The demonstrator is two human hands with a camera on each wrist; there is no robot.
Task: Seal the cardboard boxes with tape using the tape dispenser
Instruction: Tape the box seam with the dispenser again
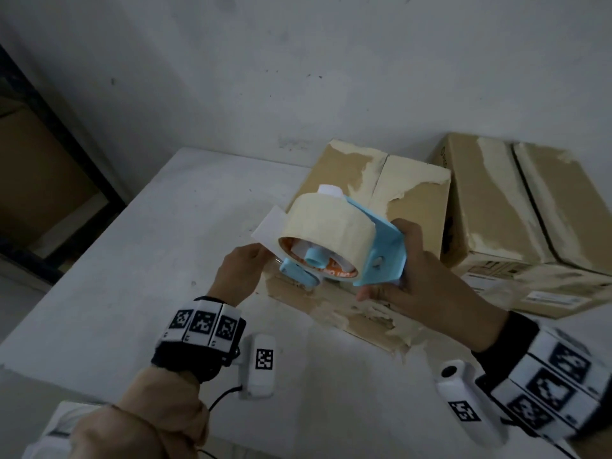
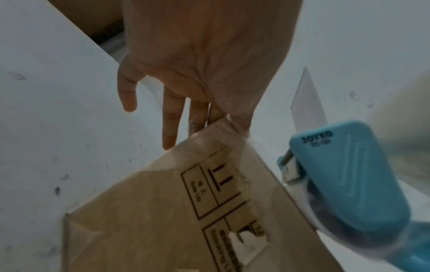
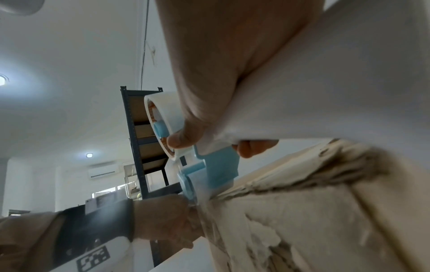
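My right hand point(image 1: 414, 273) grips the handle of a blue tape dispenser point(image 1: 381, 256) that carries a cream tape roll point(image 1: 326, 226). It is tilted over the near left corner of a worn cardboard box point(image 1: 414, 200). The dispenser's mouth point(image 2: 349, 174) sits just off the box's edge, and clear tape runs from it onto the box point(image 2: 163, 220). My left hand point(image 1: 241, 270) is at that corner. Its fingers point(image 2: 170, 117) are straight and press against the box's side near the tape end. In the right wrist view the dispenser point(image 3: 218, 165) sits above the box's torn top point(image 3: 302, 220).
A second cardboard box point(image 1: 496, 207) stands to the right, touching the first. Both rest on a white table point(image 1: 132, 260) against a white wall. A dark metal shelf frame point(image 1: 49, 144) stands off the table's left side. A white paper tab point(image 1: 268, 226) sticks out from the roll.
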